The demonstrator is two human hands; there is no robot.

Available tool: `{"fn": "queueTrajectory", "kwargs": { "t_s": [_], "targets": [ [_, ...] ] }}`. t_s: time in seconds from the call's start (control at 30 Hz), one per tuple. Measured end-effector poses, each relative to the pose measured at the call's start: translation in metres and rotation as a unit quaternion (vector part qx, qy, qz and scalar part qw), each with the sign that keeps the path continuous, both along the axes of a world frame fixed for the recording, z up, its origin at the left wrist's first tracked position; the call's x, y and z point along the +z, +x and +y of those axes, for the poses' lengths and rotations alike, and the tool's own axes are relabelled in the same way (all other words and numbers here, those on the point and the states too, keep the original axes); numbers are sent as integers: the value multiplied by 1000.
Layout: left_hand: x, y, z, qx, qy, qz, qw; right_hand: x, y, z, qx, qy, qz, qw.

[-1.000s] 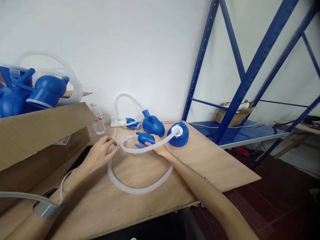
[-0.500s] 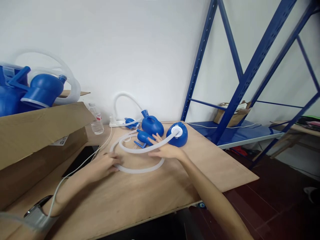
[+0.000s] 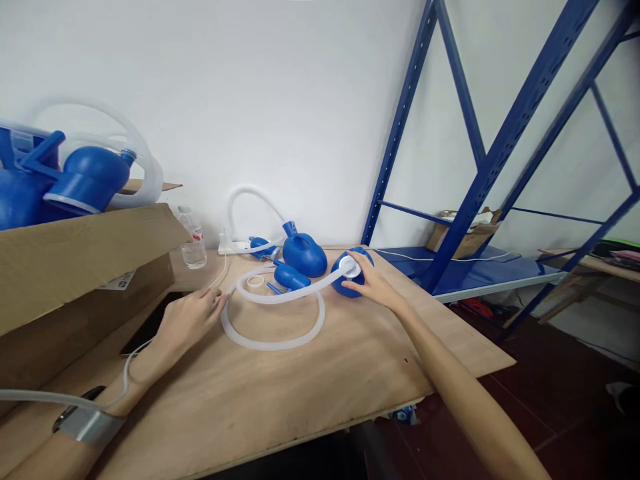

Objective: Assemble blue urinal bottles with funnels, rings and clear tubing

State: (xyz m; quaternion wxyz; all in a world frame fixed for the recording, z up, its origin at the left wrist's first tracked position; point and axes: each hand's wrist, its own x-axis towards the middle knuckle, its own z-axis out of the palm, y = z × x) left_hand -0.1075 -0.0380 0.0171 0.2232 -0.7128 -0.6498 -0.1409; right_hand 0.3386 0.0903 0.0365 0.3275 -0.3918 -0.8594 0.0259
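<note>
A blue plastic urinal bottle (image 3: 340,288) lies on the table with its white cap (image 3: 350,267) facing me. My right hand (image 3: 373,280) grips it at the cap, thumb below and fingers above. From the cap a translucent hose (image 3: 273,345) runs left and coils on the wood. Beside the coil's left edge rests my left hand (image 3: 193,317), fingers loosely bent and holding nothing I can see. A thin white cable passes under that hand. Behind the hose sit a smaller blue container (image 3: 291,276), a white ring (image 3: 255,282) and a second blue urinal bottle (image 3: 305,253).
On the left stands an open cardboard box (image 3: 90,267) with more blue bottles (image 3: 95,175) and hoses. A black phone (image 3: 150,327), water bottle (image 3: 193,240) and power strip (image 3: 235,248) are nearby. Blue metal shelving (image 3: 465,277) rises beyond the table's right side.
My right hand has left the hose and moved right and up onto the bottle's cap. My left hand has let go of the coil and shifted slightly left.
</note>
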Motion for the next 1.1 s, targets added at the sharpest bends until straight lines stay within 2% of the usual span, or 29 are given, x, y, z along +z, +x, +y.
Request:
{"fn": "queueTrajectory", "kwargs": {
  "t_s": [0.03,0.1,0.17,0.2,0.23,0.33,0.4,0.47,0.57,0.63,0.7,0.87,1.0,1.1],
  "targets": [
    [1,10,-4,-27,46,-1,999,-5,-7,-2,-8,11,2,1000],
    [2,35,-12,-125,164,18,978,-9,-22,-10,-40,36,3,999],
    [5,65,-20,-242,262,51,933,-5,-38,-18,-62,51,4,997],
    [8,81,-23,-290,291,53,910,1,-45,-21,-58,49,3,997],
    [12,97,-24,-316,295,54,900,7,-50,-23,-43,38,-1,998],
    [27,138,-19,-328,279,48,901,30,-61,-21,43,-41,-9,998],
    [36,157,-10,-290,264,40,919,42,-66,-13,94,-102,11,990],
    [43,169,2,-255,250,54,933,46,-72,-3,128,-153,57,978],
    [49,176,18,-223,210,91,947,43,-82,9,158,-240,166,943],
    [50,176,27,-222,183,110,951,38,-87,13,164,-294,231,913],
    [50,173,35,-233,164,123,951,36,-90,15,157,-321,268,894],
    [42,165,50,-256,130,113,951,39,-95,11,118,-316,286,897],
    [34,159,57,-257,126,124,950,43,-103,4,116,-322,272,899],
    [35,153,62,-270,120,156,943,46,-104,3,113,-309,252,910]
  ]
}}
